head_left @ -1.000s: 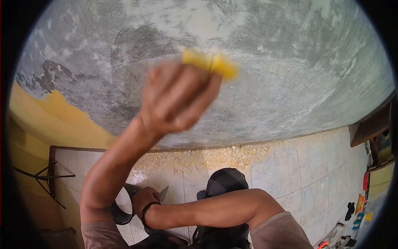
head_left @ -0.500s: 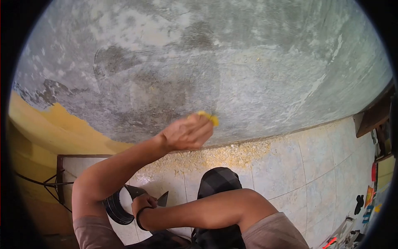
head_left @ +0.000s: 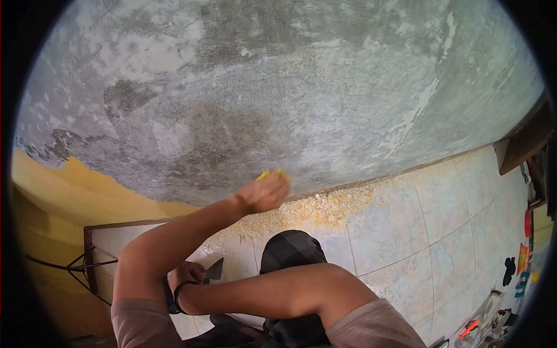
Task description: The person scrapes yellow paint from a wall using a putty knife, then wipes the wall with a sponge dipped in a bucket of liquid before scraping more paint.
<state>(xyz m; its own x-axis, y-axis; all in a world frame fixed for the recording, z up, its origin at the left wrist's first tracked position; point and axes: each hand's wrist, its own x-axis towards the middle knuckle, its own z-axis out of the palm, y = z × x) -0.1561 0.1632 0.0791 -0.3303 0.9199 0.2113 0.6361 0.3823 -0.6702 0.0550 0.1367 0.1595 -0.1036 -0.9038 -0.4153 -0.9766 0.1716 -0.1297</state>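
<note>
My left hand [head_left: 267,194] is closed round a yellow piece [head_left: 277,173], perhaps a sponge or cloth, against the lower part of the grey, patchy wall [head_left: 325,110]. Only the top edge of the yellow piece shows past the fingers. Lower down, my right hand [head_left: 189,271], with a dark band at its wrist, is wrapped round a scraper whose triangular metal blade [head_left: 215,269] points up and right. A black bucket [head_left: 172,297] is mostly hidden behind my right hand and left arm.
Yellow and white flakes [head_left: 325,209] lie on the tiled floor [head_left: 389,232] along the wall's base. My knee [head_left: 293,249] in dark cloth is between the arms. A dark wire stand [head_left: 72,267] is at left. A brown wooden piece [head_left: 519,148] and scattered items are at right.
My left hand has moved down and left with the yellow piece. My right hand and the scraper have shifted left and slightly up, now covering more of the bucket. The view has shifted slightly.
</note>
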